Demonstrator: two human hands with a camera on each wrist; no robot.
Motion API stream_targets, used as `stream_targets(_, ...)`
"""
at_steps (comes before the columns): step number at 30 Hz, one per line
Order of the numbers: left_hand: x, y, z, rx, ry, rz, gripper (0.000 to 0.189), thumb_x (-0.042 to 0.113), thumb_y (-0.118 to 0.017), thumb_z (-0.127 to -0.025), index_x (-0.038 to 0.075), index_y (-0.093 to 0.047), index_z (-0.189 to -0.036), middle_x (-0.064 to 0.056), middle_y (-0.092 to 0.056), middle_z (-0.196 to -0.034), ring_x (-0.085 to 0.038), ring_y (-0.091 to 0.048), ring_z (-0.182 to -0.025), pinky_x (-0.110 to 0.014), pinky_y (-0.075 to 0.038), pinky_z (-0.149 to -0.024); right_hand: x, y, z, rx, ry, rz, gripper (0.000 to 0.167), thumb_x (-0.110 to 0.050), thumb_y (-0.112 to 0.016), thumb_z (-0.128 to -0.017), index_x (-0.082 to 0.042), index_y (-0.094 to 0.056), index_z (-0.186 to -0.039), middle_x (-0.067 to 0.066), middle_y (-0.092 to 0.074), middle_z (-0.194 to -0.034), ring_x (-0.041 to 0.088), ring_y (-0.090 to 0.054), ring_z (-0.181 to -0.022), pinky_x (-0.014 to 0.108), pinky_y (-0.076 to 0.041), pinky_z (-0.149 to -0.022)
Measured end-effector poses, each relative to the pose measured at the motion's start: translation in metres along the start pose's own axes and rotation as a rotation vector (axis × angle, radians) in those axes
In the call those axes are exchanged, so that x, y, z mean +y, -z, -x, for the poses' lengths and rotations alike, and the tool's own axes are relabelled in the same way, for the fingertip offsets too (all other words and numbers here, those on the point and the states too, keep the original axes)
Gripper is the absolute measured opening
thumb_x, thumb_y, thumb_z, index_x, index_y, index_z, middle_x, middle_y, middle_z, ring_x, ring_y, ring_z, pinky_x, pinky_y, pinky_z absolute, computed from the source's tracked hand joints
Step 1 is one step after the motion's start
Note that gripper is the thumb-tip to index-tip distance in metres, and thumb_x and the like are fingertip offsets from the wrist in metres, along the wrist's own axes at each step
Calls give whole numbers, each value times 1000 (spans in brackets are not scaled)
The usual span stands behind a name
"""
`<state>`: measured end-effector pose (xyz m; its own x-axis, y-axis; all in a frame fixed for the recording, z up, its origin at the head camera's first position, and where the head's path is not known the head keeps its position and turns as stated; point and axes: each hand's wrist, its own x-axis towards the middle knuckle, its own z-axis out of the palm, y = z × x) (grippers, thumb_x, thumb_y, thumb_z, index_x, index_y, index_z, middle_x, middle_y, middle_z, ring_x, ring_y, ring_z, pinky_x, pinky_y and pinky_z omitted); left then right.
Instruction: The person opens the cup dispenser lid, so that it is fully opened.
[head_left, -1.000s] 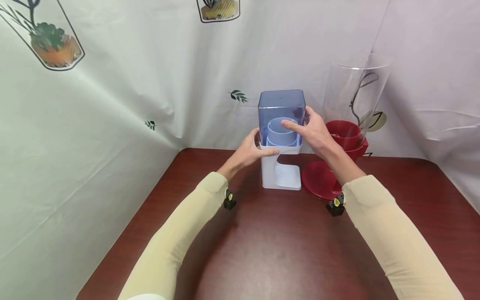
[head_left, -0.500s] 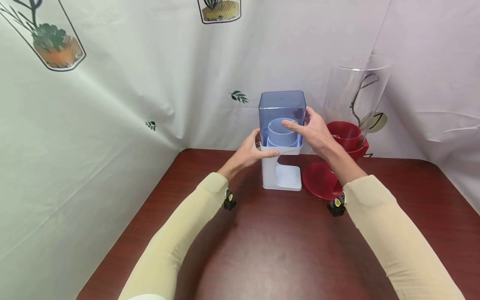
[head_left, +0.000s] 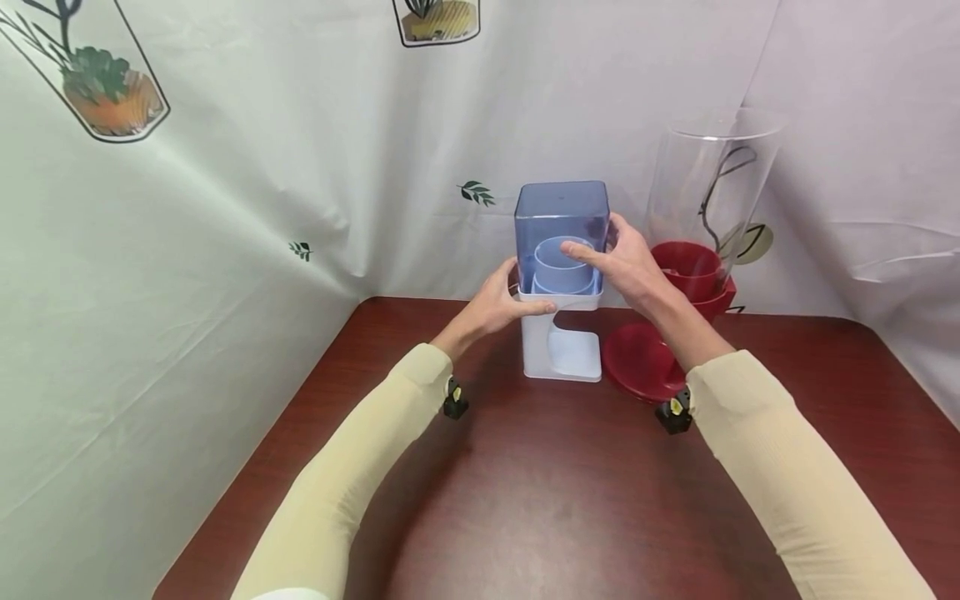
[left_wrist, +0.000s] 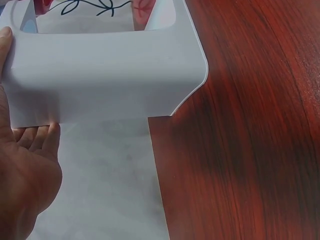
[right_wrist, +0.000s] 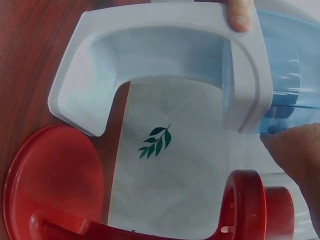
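Observation:
A white C-shaped stand [head_left: 537, 346] stands upright on the table, with a see-through blue box-shaped container [head_left: 564, 200] on top of it. Inside the container, a round cup-like part [head_left: 561, 271] shows through. My left hand [head_left: 495, 304] grips the stand's upper part from the left, thumb across its front. In the left wrist view, several fingers [left_wrist: 37, 137] reach round the stand's back edge. My right hand [head_left: 633, 262] holds the container's right side, thumb over its front. Most of the right hand's fingers are hidden behind the container.
Close on the right stands a red device with a round base [head_left: 641, 358], a red upper holder [head_left: 693, 271] and a tall clear cylinder [head_left: 712, 183]. My right forearm partly covers it. A pale printed cloth [head_left: 375, 167] hangs behind the dark red-brown table [head_left: 562, 500].

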<state>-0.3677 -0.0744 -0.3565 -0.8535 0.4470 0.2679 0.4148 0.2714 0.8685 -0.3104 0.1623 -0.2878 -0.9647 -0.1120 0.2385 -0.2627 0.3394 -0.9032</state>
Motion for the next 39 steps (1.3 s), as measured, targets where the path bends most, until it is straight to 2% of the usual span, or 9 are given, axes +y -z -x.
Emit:
stream_targets(14, -1, 4, 9, -12, -49, -7, 89, 27, -92, -84, 11, -43, -156, -4, -66, -131, -19, -66, -117, -37, -53, -103, -4, -1, 1, -16, -1, 46, 103, -47, -78, -93, -10, -19, -169, 18, -34, -168, 41, -34, -154, 61, -35, -120)
stream_targets(26, 1, 2, 23, -32, -57, 13, 91, 27, -91, -85, 13, -38, -159, -3, -63, -135, -21, -64, -120, -39, -54, -103, -3, -1, 12, -33, 44, 36, 99, -42, -80, -93, -11, -23, -167, 16, -38, -165, 39, -38, -152, 57, -39, -118)
stream_targets(30, 7, 0, 27, -31, -54, 16, 91, 23, -90, -86, 10, -37, -159, -8, -62, -137, -25, -63, -121, -43, -53, -105, -2, 0, 14, -34, 60, 37, 98, -42, -81, -93, -11, -25, -166, 16, -41, -163, 38, -41, -151, 57, -41, -117)
stream_targets(36, 28, 0, 40, -29, -23, 6, 90, 17, -89, -86, 6, -37, -159, -12, -61, -139, -26, -62, -122, -45, -51, -107, -3, 0, 19, -39, 78, 53, 98, -42, -82, -92, -10, -25, -166, 17, -42, -162, 40, -43, -149, 59, -42, -115)
stream_targets(39, 25, 0, 42, -29, -32, -6, 89, 19, -90, -86, 8, -39, -158, -9, -63, -136, -23, -63, -120, -42, -53, -105, -4, -1, 22, -40, 87, 59, 97, -43, -82, -92, -10, -28, -165, 16, -46, -158, 40, -47, -145, 59, -45, -114)
